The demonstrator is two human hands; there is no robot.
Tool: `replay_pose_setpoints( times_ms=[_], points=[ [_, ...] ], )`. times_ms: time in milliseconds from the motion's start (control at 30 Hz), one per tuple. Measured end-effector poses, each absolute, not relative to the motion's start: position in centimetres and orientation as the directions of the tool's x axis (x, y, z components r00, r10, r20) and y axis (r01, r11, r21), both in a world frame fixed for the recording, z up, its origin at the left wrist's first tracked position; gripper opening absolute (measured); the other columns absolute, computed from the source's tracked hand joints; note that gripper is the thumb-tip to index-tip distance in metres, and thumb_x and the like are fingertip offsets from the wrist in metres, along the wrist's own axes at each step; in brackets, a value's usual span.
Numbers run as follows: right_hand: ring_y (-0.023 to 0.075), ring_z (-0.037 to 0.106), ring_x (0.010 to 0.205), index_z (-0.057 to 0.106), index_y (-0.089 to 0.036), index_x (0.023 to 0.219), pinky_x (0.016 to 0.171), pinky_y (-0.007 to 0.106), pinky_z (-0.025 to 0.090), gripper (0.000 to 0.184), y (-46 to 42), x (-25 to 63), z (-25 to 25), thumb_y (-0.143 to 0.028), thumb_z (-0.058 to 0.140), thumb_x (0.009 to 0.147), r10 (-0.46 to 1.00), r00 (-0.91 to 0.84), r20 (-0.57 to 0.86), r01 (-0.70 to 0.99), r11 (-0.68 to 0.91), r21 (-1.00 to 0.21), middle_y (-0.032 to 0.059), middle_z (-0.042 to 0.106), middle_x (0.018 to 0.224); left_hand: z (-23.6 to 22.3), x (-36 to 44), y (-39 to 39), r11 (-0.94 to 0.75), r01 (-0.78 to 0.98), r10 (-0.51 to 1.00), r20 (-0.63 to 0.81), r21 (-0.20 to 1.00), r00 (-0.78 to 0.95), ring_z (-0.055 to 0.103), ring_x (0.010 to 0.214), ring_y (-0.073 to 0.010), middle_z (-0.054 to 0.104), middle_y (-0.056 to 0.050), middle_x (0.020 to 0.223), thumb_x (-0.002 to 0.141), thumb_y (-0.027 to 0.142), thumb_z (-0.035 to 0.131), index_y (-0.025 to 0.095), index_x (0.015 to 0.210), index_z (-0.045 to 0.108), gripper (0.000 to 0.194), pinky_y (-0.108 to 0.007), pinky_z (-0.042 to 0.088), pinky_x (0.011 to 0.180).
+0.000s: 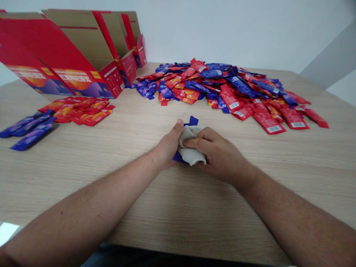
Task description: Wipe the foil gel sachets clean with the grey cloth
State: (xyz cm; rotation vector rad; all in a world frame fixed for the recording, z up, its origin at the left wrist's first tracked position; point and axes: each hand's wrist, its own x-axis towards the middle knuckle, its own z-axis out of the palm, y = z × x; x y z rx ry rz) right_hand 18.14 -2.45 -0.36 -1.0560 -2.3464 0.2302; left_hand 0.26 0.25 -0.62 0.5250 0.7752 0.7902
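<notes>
Left-hand grip (170, 147) clasping 1 flat blue sachet (193, 121) above the pale wood-grain worktop (194, 215), right-hand grip (221, 155) pinching a crumpled off-white cloth (191, 155) against the sachet's upper face, a broad heap of red and blue packets (217, 79) lying beyond.

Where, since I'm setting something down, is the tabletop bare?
Tabletop right of the right hand, nearer than the sachet pile, and left of the left hand, nearer than the smaller sachet group, is bare. Crowded: the back, with that pile and, at left, printed cardboard boxes.
</notes>
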Motion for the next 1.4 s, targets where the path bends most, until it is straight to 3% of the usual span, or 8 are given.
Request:
replay_pose_setpoints(
  times_ms=[200,333,500,667,800,967,1167,1400],
  points=[
    [0.0285,0.065,0.101,0.074,-0.022,0.128,0.089,0.044,0.058,0.043,-2.0,18.47,-0.49,-0.018,0.069,0.085,0.776,-0.337,0.533,0.726,0.575,-0.378,0.0112,0.069,0.107,-0.1,-0.08,-0.06,0.609,-0.265,0.758,-0.45,0.748,0.471,0.069,0.056,-0.0203,0.074,-0.01,0.076,0.107,0.068,0.027,0.012,0.111,0.073,0.073,-0.032,0.057,0.055],
    [0.0275,0.065,0.1,0.073,-0.022,0.13,0.085,0.041,0.058,0.047,-2.14,18.35,-0.51,-0.019,0.072,0.083,0.75,-0.474,0.461,0.676,0.645,-0.356,0.0117,0.068,0.111,-0.37,-0.11,0.01,0.56,-0.329,0.793,-0.378,0.76,0.478,0.067,0.054,-0.0184,0.072,-0.008,0.073,0.107,0.067,0.031,0.012,0.115,0.074,0.069,-0.029,0.055,0.052],
    [0.029,0.065,0.101,0.073,-0.021,0.127,0.091,0.045,0.057,0.043,-1.91,18.48,-0.61,-0.016,0.068,0.085,0.773,-0.339,0.535,0.724,0.578,-0.377,0.0112,0.071,0.107,-0.28,-0.23,0.04,0.619,-0.248,0.741,-0.45,0.745,0.499,0.069,0.057,-0.0198,0.074,-0.01,0.075,0.105,0.072,0.028,0.012,0.11,0.073,0.076,-0.032,0.059,0.056],
    [0.0283,0.066,0.1,0.073,-0.021,0.129,0.085,0.042,0.058,0.047,-2.09,18.34,-0.62,-0.017,0.072,0.082,0.746,-0.467,0.474,0.668,0.649,-0.364,0.0121,0.068,0.111,-0.23,-0.08,0.0,0.562,-0.325,0.79,-0.377,0.761,0.483,0.068,0.056,-0.0177,0.074,-0.009,0.076,0.108,0.065,0.027,0.011,0.115,0.074,0.071,-0.029,0.057,0.058],
    [0.0291,0.065,0.101,0.073,-0.02,0.127,0.09,0.045,0.057,0.044,-1.77,18.55,-0.8,-0.015,0.07,0.084,0.779,-0.332,0.532,0.726,0.571,-0.383,0.0117,0.071,0.107,-0.39,-0.18,0.12,0.611,-0.255,0.747,-0.439,0.75,0.5,0.069,0.056,-0.0202,0.073,-0.01,0.075,0.106,0.069,0.024,0.012,0.108,0.073,0.076,-0.032,0.058,0.055],
    [0.0279,0.065,0.101,0.073,-0.021,0.13,0.086,0.041,0.058,0.049,-1.99,18.3,-0.78,-0.016,0.073,0.081,0.745,-0.475,0.469,0.658,0.654,-0.372,0.0119,0.067,0.111,-0.47,-0.09,0.06,0.562,-0.359,0.798,-0.375,0.745,0.472,0.07,0.061,-0.0186,0.076,-0.01,0.079,0.107,0.066,0.035,0.013,0.114,0.074,0.066,-0.029,0.058,0.06],
    [0.0276,0.066,0.099,0.074,-0.018,0.127,0.088,0.043,0.057,0.044,-1.6,18.54,-0.98,-0.014,0.067,0.084,0.759,-0.348,0.55,0.702,0.6,-0.384,0.0118,0.071,0.106,-0.38,-0.22,0.13,0.608,-0.263,0.749,-0.433,0.749,0.501,0.069,0.057,-0.0203,0.072,-0.01,0.073,0.107,0.069,0.021,0.012,0.096,0.073,0.078,-0.033,0.058,0.057],
    [0.0281,0.066,0.1,0.074,-0.017,0.129,0.087,0.043,0.057,0.045,-1.61,18.51,-1.11,-0.014,0.069,0.084,0.758,-0.413,0.504,0.674,0.627,-0.39,0.0123,0.068,0.107,-0.49,-0.21,0.22,0.599,-0.296,0.765,-0.421,0.744,0.488,0.069,0.057,-0.0199,0.073,-0.01,0.073,0.108,0.066,0.024,0.012,0.107,0.074,0.074,-0.032,0.058,0.058]
  ],
)
